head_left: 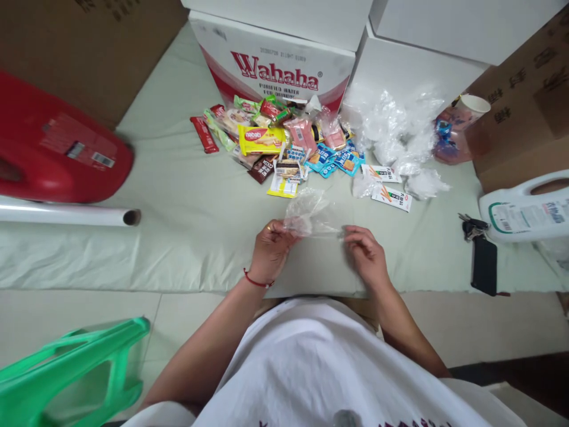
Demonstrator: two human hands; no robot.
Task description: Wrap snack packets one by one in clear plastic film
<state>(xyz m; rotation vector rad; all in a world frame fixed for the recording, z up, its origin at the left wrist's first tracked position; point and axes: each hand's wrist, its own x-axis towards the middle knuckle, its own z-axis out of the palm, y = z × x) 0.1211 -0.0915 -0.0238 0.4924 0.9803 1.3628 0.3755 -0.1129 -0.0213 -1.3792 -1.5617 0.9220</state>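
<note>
A clear plastic bag (313, 216) is stretched between my two hands, above the table's near edge. My left hand (271, 249), with a red cord at the wrist, pinches the bag's left side. Fingers of my right hand (367, 252) are closed on its right corner. Just beyond the bag lies a heap of wrapped snacks, among them a yellow nabati packet (262, 140), blue biscuit packets (335, 159) and a brown cocoa packet (262, 168). Two white stick-snack packets (391, 198) lie to the right, beside a pile of crumpled clear bags (391, 130).
A Wahaha carton (284, 65) backs the snacks. On the left are a red jug (57, 142) and a white roll (66, 214). A white bottle (528, 207), black phone (484, 264), keys (472, 227) and paper cup (473, 105) stand or lie right. A green stool (80, 367) is below left.
</note>
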